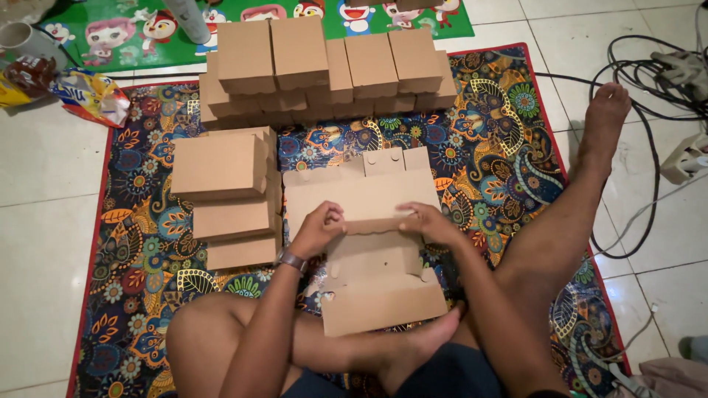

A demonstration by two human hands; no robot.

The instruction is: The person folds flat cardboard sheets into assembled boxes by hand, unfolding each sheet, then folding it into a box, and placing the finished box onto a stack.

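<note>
Both hands on a flat cardboard box at frame centre.

Left hand point(318, 227) and right hand point(430, 223) pinch the box blank's point(361, 197) scalloped fold, fingers curled closed over its edge, thumbs beneath.

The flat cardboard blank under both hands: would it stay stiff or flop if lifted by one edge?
The cardboard blank is thin and scored, so it would probably bend along its fold lines rather than stay rigid. It looks light; the left hand and right hand work it with fingertips only. Lying flat on the patterned mat, it seems unlikely to roll or tip.
</note>
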